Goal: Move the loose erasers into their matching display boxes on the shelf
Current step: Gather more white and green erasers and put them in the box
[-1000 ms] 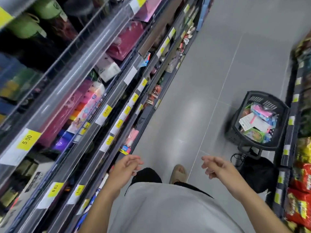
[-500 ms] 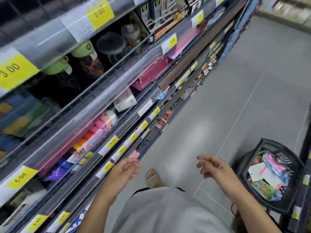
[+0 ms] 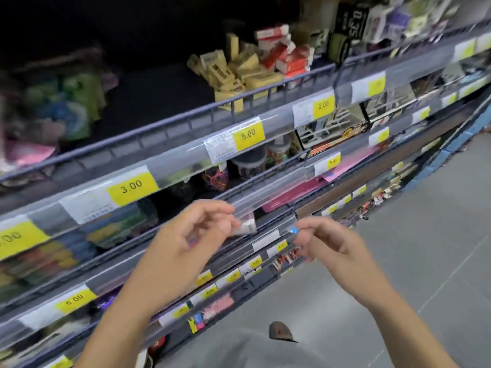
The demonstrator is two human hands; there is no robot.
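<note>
A loose heap of cream-yellow erasers (image 3: 233, 73) lies on the upper shelf behind its wire rail. Right beside it is a stack of red-and-white eraser boxes (image 3: 281, 51), and a black display box (image 3: 348, 25) stands further right. My left hand (image 3: 196, 235) and my right hand (image 3: 329, 240) are raised in front of the lower shelves, well below the erasers. Their fingers are loosely curled and I see nothing held. A small white pack (image 3: 248, 226) on the shelf shows just behind my left fingertips.
Shelf rails carry yellow price tags such as 3.00 (image 3: 131, 185) and 5.00 (image 3: 248, 134). Lower shelves hold jars (image 3: 249, 166), pink cases (image 3: 292, 192) and coloured stacks (image 3: 39, 261). Grey aisle floor (image 3: 425, 235) lies to the right. The left side is blurred.
The view has swung up from the floor and basket to the upper shelves. Both hands have risen and come closer to the shelf rails; the basket is out of view.
</note>
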